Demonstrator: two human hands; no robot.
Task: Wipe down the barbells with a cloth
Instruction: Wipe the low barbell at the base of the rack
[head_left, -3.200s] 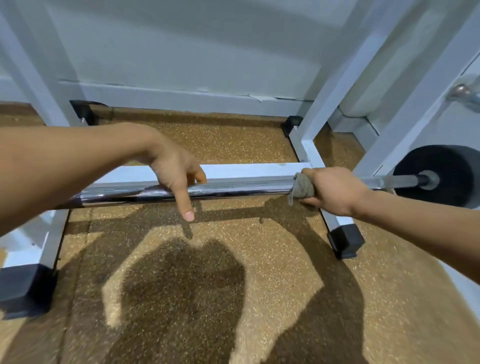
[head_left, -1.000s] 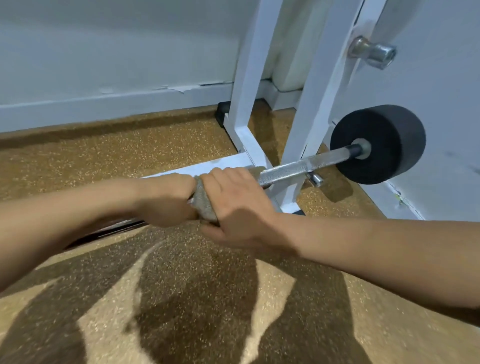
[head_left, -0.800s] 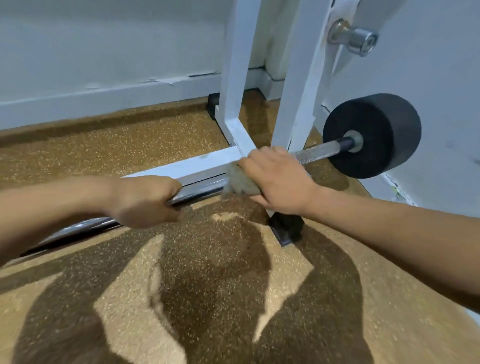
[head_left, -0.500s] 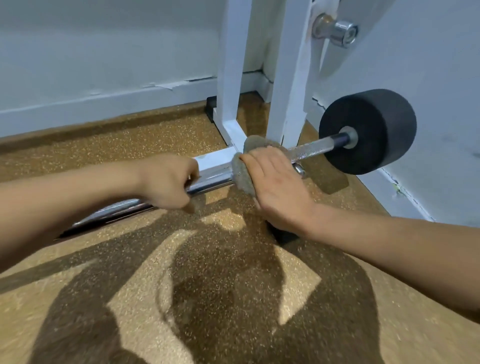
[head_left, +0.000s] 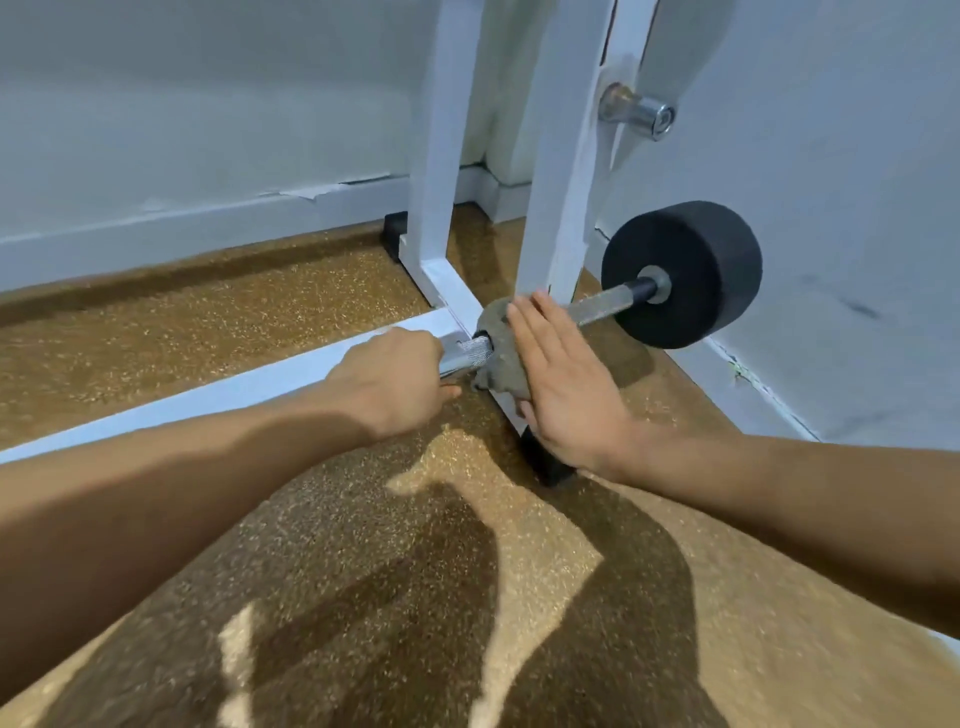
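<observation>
White rack (head_left: 558, 171) stands on speckled floor (head_left: 363, 597) | barbell (head_left: 602, 304) lies low across rack base, black weight (head_left: 691, 270) at far end | left hand (head_left: 392, 379) grips bar | right hand (head_left: 563, 384), fingers (head_left: 524, 332) straight, presses grey cloth (head_left: 498, 353) around bar, just beside left hand

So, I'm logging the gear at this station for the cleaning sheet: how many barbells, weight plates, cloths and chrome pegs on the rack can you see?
Barbell: 1
Black weight plate: 1
Grey cloth: 1
Chrome peg on the white rack: 1
Total: 4

The barbell's far left end is hidden behind the arm, so any plate there cannot be counted.
</observation>
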